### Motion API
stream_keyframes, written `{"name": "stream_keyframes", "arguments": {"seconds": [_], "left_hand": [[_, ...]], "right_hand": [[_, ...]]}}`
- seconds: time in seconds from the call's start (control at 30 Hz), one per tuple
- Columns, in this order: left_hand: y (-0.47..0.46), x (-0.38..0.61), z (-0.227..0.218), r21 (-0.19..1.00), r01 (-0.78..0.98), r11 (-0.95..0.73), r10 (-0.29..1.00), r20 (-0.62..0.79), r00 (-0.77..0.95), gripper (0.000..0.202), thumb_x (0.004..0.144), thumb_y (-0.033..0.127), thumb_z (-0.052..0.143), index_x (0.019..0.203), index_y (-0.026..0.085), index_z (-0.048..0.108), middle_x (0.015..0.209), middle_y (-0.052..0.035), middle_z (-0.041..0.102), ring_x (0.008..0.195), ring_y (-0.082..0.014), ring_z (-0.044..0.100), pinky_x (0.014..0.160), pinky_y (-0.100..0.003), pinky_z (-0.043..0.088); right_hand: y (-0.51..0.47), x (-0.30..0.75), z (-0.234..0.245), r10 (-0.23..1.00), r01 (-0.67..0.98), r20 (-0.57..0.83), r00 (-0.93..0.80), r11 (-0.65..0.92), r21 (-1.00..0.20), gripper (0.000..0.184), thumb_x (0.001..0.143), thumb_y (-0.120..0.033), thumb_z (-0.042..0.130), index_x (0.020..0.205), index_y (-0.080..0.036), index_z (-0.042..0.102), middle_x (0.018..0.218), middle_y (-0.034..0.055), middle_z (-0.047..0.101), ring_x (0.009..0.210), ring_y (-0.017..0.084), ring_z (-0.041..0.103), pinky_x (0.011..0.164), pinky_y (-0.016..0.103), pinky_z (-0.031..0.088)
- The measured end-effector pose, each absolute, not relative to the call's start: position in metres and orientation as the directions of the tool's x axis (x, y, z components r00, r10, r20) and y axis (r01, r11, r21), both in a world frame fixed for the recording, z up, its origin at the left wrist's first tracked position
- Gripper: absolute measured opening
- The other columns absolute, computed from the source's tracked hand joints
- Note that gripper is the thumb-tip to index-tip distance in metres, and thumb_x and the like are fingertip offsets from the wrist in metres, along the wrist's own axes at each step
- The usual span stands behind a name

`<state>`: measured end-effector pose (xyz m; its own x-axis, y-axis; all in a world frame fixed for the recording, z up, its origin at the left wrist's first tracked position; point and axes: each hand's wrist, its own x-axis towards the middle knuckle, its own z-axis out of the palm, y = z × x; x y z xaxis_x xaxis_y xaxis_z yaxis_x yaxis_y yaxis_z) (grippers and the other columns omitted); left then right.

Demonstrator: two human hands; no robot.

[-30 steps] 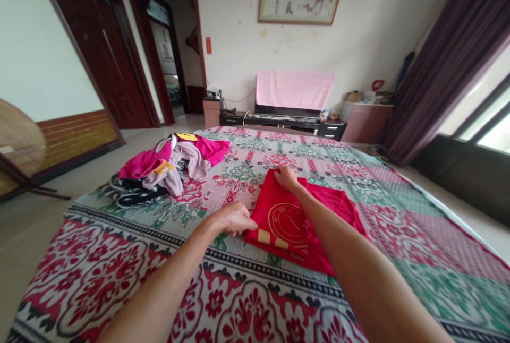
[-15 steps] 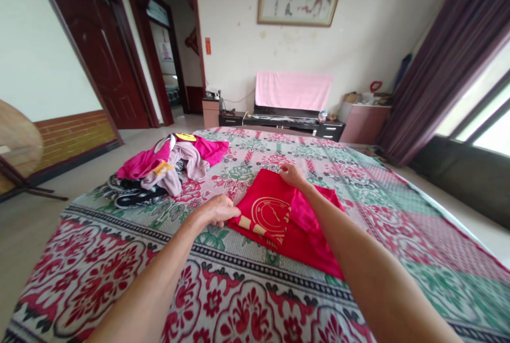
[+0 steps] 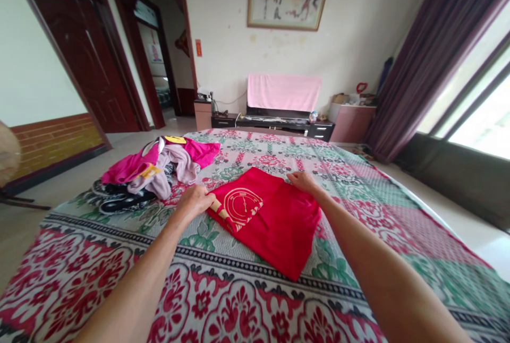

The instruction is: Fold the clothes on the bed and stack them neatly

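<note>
A partly folded red shirt (image 3: 274, 221) with a gold clock-like print lies across the patterned cloth. At its left corner my left hand (image 3: 195, 201) is closed, pinching the edge beside the print. My right hand (image 3: 303, 181) grips the far right edge with curled fingers. Between the two hands the fabric is spread fairly flat, and one corner points toward me. The layers underneath are hidden.
A heap of clothes (image 3: 155, 170), pink, pale lilac and black-and-white, lies on the left of the flowered cloth (image 3: 247, 311). Beyond the far edge stand a low black cabinet (image 3: 322, 130) and something draped with a pink towel (image 3: 283, 92). A purple curtain (image 3: 414, 56) hangs at the right.
The bright pink bunched part on the shirt's right has been folded out of sight, leaving a smooth red panel. My right hand has moved slightly toward me; the view has shifted.
</note>
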<state>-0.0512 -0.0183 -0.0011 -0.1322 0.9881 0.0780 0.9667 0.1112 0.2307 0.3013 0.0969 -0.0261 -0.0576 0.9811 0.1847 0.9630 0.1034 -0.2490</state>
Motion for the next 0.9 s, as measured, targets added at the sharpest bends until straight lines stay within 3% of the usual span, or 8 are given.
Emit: {"name": "stream_keyframes", "arguments": {"seconds": [0.13,0.23,0.37,0.47,0.6,0.73,0.8,0.9], "left_hand": [[-0.017,-0.053,-0.008,0.351,0.921,0.168,0.985,-0.088,-0.146,0.042,0.074,0.053,0.043,0.062,0.018,0.064,0.047,-0.0026,0.055,0.046,-0.0139,0.051,0.046,-0.023,0.032],[-0.014,-0.056,-0.018,0.421,0.882,0.211,0.973,-0.180,-0.147,0.041,0.068,0.057,0.050,0.066,0.018,0.062,0.041,0.0009,0.049,0.041,-0.0131,0.047,0.042,-0.023,0.030],[-0.009,-0.060,-0.023,0.458,0.877,0.145,0.989,-0.091,-0.115,0.025,0.063,0.043,0.058,0.060,0.018,0.059,0.043,0.0031,0.047,0.043,-0.0112,0.044,0.041,-0.022,0.027],[-0.009,-0.058,-0.015,0.533,0.833,0.149,0.988,-0.051,-0.144,0.020,0.063,0.037,0.058,0.062,0.017,0.059,0.048,0.0023,0.051,0.046,-0.0108,0.046,0.041,-0.021,0.028],[-0.011,-0.050,-0.006,0.740,0.632,0.230,0.961,-0.072,-0.265,0.026,0.065,0.036,0.058,0.081,0.016,0.062,0.057,0.0023,0.058,0.045,-0.0099,0.048,0.039,-0.019,0.031],[-0.003,-0.046,-0.015,0.894,0.400,0.200,0.922,-0.033,-0.386,0.033,0.070,0.036,0.056,0.097,0.016,0.062,0.073,-0.0013,0.067,0.054,-0.0108,0.057,0.043,-0.018,0.038],[0.003,-0.049,-0.025,0.901,0.401,0.168,0.902,0.024,-0.432,0.041,0.072,0.037,0.056,0.106,0.016,0.060,0.083,-0.0045,0.069,0.063,-0.0135,0.062,0.049,-0.020,0.044],[0.010,-0.056,-0.037,0.812,0.572,0.113,0.888,0.176,-0.425,0.053,0.072,0.042,0.058,0.117,0.014,0.056,0.103,-0.0112,0.068,0.086,-0.0207,0.065,0.068,-0.027,0.050]], "right_hand": [[0.101,0.281,-0.021,0.988,0.961,0.116,-0.097,0.124,-0.248,0.047,0.088,-0.049,0.038,0.081,-0.018,0.073,0.076,0.0092,0.070,0.077,0.020,0.064,0.063,0.024,0.040],[0.106,0.266,-0.019,0.988,0.954,0.047,-0.146,0.153,-0.256,0.037,0.080,-0.048,0.052,0.084,-0.019,0.074,0.076,0.0068,0.071,0.072,0.019,0.063,0.059,0.023,0.039],[0.108,0.254,-0.018,0.976,0.936,0.000,-0.219,0.210,-0.283,0.022,0.073,-0.032,0.059,0.082,-0.019,0.074,0.070,0.0027,0.069,0.066,0.014,0.060,0.053,0.019,0.036],[0.106,0.252,-0.018,0.967,0.929,0.079,-0.244,0.256,-0.267,0.022,0.074,-0.031,0.057,0.078,-0.016,0.072,0.064,0.0018,0.065,0.062,0.013,0.056,0.053,0.020,0.033],[0.106,0.252,-0.022,0.943,0.908,0.221,-0.247,0.305,-0.288,0.025,0.078,-0.033,0.053,0.080,-0.014,0.069,0.066,0.0015,0.063,0.062,0.012,0.053,0.054,0.021,0.032],[0.110,0.253,-0.030,0.923,0.871,0.346,-0.169,0.305,-0.386,0.024,0.081,-0.034,0.051,0.083,-0.014,0.066,0.073,0.0023,0.065,0.066,0.013,0.053,0.059,0.020,0.036],[0.112,0.255,-0.032,0.920,0.850,0.373,-0.120,0.289,-0.441,0.023,0.082,-0.033,0.051,0.085,-0.015,0.065,0.076,0.0027,0.066,0.069,0.013,0.056,0.061,0.020,0.038],[0.112,0.260,-0.031,0.945,0.848,0.315,-0.091,0.240,-0.473,0.023,0.082,-0.033,0.053,0.090,-0.016,0.066,0.077,0.0031,0.068,0.070,0.014,0.059,0.063,0.021,0.040]]}}
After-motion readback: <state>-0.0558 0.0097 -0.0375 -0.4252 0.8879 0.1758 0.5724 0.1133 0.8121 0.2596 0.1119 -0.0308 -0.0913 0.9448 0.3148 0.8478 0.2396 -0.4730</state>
